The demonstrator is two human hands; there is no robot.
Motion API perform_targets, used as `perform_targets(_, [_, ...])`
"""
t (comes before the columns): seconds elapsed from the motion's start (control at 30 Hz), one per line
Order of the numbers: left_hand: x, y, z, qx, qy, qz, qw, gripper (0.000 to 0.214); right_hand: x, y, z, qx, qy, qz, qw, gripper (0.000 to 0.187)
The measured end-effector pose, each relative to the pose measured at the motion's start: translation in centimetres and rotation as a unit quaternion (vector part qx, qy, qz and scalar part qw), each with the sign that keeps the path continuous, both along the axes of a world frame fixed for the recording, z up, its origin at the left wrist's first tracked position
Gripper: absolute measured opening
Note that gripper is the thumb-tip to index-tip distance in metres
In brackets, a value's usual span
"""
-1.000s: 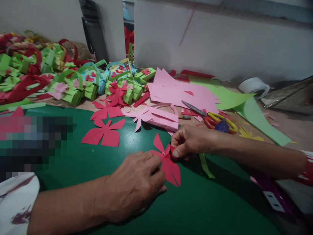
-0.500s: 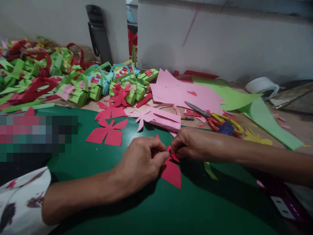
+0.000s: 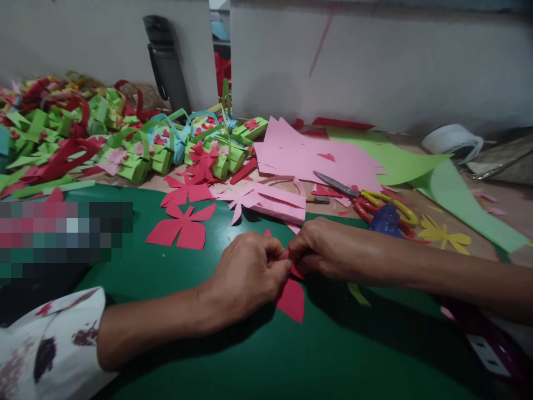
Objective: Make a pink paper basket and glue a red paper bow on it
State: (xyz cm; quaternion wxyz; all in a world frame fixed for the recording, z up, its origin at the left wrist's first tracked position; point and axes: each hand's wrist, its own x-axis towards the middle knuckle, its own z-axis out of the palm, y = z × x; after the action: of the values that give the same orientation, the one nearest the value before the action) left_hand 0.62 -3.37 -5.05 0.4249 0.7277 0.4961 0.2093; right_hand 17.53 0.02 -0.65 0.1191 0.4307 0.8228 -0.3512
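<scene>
My left hand (image 3: 254, 278) and my right hand (image 3: 318, 250) meet over the green mat (image 3: 233, 361), thumbs and fingertips pinched together on a red paper cutout (image 3: 292, 300). One pointed petal of it hangs out toward me; its middle is hidden by my fingers. To the left on the mat lies another red paper cutout (image 3: 189, 230), shaped like a butterfly, with a further red one (image 3: 191, 191) just behind it. A pink paper bag (image 3: 278, 203) with a handle lies behind my hands.
Scissors (image 3: 366, 203) with yellow and red handles lie beyond my right wrist, near a yellow paper butterfly (image 3: 445, 236). Pink sheets (image 3: 308, 150) and green paper (image 3: 395, 166) lie behind. Small green paper bags (image 3: 137, 164) crowd the left, before a dark bottle (image 3: 169, 66).
My fingertips have drawn closer together over the red cutout, covering more of its middle. The view has shifted slightly.
</scene>
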Motion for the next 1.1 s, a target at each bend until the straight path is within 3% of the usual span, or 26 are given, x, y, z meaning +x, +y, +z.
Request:
perform_targets(0.13, [0.0,-0.2,0.1,0.029,0.01,-0.006,1.0,0.02,0.2,0.1,-0.3,-0.059,0.031,-0.057,0.996,0.012])
perform_targets(0.3, [0.1,-0.6,0.0,0.049,0.013,0.001,0.999,0.02,0.2,0.0,-0.4,-0.213,0.061,-0.193,0.956,0.01])
perform_targets(0.43, [0.1,-1.0,-0.2,0.069,0.013,0.0,0.998,0.02,0.1,-0.3,-0.6,-0.242,0.073,-0.235,0.938,0.01])
perform_targets(0.6, [0.1,-1.1,-0.7,0.102,0.011,-0.004,0.995,0.018,0.0,-0.5,-0.8,-0.258,0.089,-0.241,0.931,0.003])
perform_targets(0.8, [-0.2,-1.4,-1.2,0.15,0.026,-0.036,0.988,0.019,-0.2,-0.7,-0.5,-0.23,0.07,-0.232,0.942,0.01])
perform_targets(0.93, [-1.2,-1.9,-1.6,0.218,0.031,-0.101,0.97,0.018,0.0,-0.5,-0.7,-0.194,0.062,-0.195,0.959,0.01])
perform_targets(1.1, [-2.6,-2.6,-1.7,0.312,0.066,-0.191,0.928,0.018,0.6,0.0,-1.4,-0.134,0.048,-0.14,0.98,0.007])
